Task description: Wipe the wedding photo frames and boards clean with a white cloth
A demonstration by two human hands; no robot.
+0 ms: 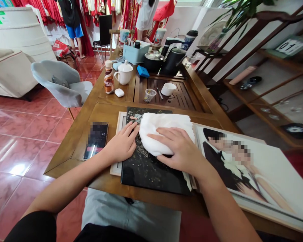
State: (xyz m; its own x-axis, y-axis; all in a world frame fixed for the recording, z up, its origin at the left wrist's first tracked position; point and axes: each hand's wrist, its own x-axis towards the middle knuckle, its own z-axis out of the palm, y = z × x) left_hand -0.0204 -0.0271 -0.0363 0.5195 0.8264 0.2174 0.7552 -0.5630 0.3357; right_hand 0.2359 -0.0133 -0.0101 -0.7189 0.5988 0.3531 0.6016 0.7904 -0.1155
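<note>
White cloth (154, 125) under the right hand (179, 148), on a dark photo panel (151, 171)

Right hand's palm-down across the cloth, fingers spread apart, and the cloth covers the panel's upper right. Left hand (123, 143) is on the panel's left side, fingers loosely stretched out, tips just beside the cloth. Phone's (98, 141) lying left of that hand.

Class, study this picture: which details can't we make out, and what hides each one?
All in the head view:
Glossy black rectangular panel, part of its surface: covered by the fluffy white cloth and both hands, left and right.
Pale rectangular frame, mostly: beneath the panel.
Dark rectangular phone, upper-left part: pixelated.
White lidded cup, contents: hidden by its lid.
Right upper arm: cut off by the bottom edge.
</note>
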